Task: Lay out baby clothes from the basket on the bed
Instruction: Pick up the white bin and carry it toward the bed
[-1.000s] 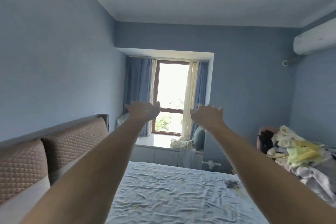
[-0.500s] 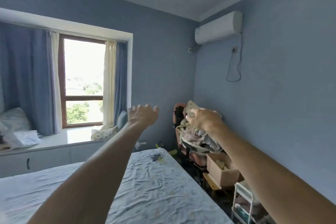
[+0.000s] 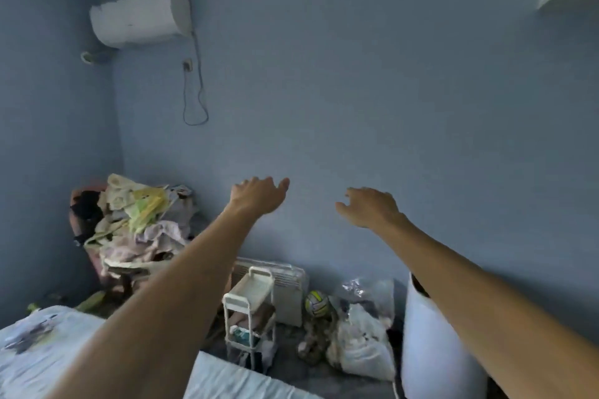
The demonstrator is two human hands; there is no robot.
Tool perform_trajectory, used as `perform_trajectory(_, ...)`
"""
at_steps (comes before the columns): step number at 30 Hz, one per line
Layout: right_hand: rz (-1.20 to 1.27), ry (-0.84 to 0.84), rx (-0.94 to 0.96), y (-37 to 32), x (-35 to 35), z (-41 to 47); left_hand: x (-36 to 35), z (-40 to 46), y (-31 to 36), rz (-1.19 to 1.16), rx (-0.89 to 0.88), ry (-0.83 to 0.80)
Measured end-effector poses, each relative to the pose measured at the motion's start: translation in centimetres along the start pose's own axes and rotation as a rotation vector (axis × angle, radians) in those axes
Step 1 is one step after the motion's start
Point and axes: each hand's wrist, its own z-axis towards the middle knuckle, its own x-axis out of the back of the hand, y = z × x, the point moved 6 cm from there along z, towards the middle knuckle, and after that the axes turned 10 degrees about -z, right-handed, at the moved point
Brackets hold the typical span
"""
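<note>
**Hands empty, clothes not yet on the bed**

Nearest, the bed (image 3: 39, 353) shows only its sheet corner; no clothes lie on it, so everything remains. Beyond, the left hand (image 3: 256, 196) and right hand (image 3: 372, 207) reach forward, fingers loosely spread, holding nothing. Farther left, a heap of clothes (image 3: 139, 223) sits on a chair; I can't make out a basket. The view has swung right, losing the window.

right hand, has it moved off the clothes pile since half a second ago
Yes: the right hand now hangs before bare wall, well right of the clothes pile.
</note>
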Motion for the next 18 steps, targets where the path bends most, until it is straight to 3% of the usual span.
perform_trajectory(10,-0.164,0.047,-0.463,32.2,-2.7,1.1,-13.7,10.3,30.3,-0.108,-0.347,-0.093)
perform_trajectory(18,-0.172,-0.084,-0.691,47.5,-10.1,4.4,-25.5,17.0,47.0,-0.129,-0.590,-0.202)
